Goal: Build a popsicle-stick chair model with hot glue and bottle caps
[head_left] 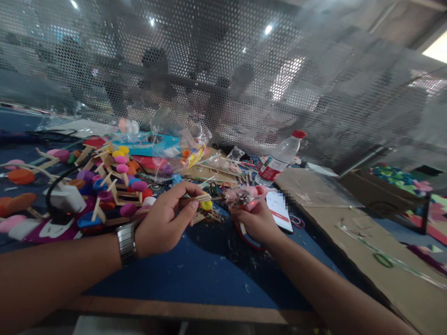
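My left hand (164,218), a metal watch on its wrist, pinches a few short flat wooden sticks (199,198) between thumb and fingers. My right hand (256,224) is wrapped round a pink hot glue gun (249,197), smeared with residue near the front. The gun's nozzle points left, close to the stick ends; whether they touch I cannot tell. A yellow disc (207,205) shows just behind the sticks. Under my right hand lies a red ring-shaped thing (248,241), partly hidden.
To the left are piled wooden-stick pieces with coloured discs (122,186), a purple power strip (52,231) and a white plug (68,199). A bottle (277,160) and a phone (279,211) stand and lie behind my right hand. Cardboard (349,228) lies to the right, before a perforated screen (209,70).
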The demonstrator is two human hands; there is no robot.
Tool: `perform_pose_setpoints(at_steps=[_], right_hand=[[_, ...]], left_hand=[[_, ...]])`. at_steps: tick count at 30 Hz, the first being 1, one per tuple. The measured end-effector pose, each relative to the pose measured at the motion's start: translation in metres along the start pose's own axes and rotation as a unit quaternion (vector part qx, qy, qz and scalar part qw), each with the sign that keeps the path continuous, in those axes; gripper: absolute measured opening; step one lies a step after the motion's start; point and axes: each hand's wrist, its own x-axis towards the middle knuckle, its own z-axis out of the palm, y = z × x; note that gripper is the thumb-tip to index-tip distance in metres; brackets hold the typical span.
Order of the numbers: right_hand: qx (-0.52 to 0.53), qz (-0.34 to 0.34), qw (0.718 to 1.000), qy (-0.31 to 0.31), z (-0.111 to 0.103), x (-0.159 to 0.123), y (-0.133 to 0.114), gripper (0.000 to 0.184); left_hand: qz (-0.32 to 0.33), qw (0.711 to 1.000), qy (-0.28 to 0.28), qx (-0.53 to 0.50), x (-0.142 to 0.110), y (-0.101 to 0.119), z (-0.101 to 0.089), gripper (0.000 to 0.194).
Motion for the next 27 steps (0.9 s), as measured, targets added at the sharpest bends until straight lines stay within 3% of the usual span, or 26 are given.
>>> perform_pose_setpoints(at_steps=[27], right_hand=[[0.009,0.000,1.000,-0.007,-0.0002,-0.0001,0.0000,0.015]], left_hand=[[0.008,1.000,0.001,-0.005,0.0000,-0.0018,0.0000,0.012]])
